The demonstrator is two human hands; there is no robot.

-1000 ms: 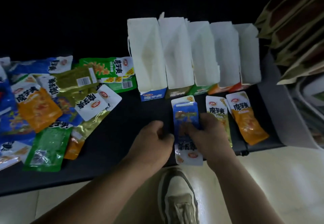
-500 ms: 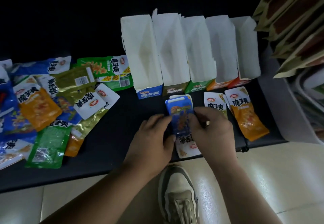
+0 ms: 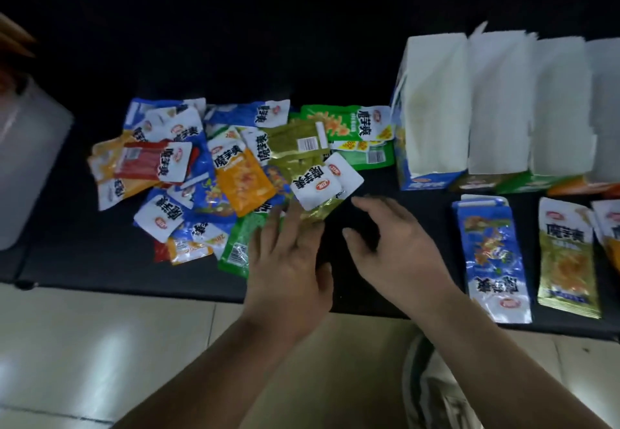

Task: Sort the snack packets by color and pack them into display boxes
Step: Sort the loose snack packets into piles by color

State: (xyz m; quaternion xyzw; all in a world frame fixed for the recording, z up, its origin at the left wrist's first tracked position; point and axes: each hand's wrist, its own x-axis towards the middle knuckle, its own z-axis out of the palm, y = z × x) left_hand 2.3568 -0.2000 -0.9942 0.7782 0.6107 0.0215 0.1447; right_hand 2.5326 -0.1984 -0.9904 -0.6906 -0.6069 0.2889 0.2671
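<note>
Along the near edge of the black tabletop (image 3: 84, 254) I see both hands at the right fringe of the jumbled heap of glossy foil snack packets (image 3: 214, 173). The left hand (image 3: 288, 261) is spread flat with straight fingers, its fingertips over the edge of a green crinkly packet (image 3: 236, 244) and the tail of a gold packet with a white header (image 3: 318, 187); it grips nothing. The right hand (image 3: 399, 254) hangs over bare table just beside it, fingers loosely curled and empty. Well to the right lie a squared stack of blue packets (image 3: 490, 254) and a gold-green packet (image 3: 567, 261), in front of the row of white-lined cardboard display boxes (image 3: 436, 110), whose interiors appear empty. I judge the sorting to be barely begun. These sachets look light, thin and slick, soft in the middle and stiffer at the sealed ends, so they should slide over each other easily. I would pinch the white header seam, not the filled belly, and press down on neighbouring packets so that they do not drag along or skate off the table edge.
</note>
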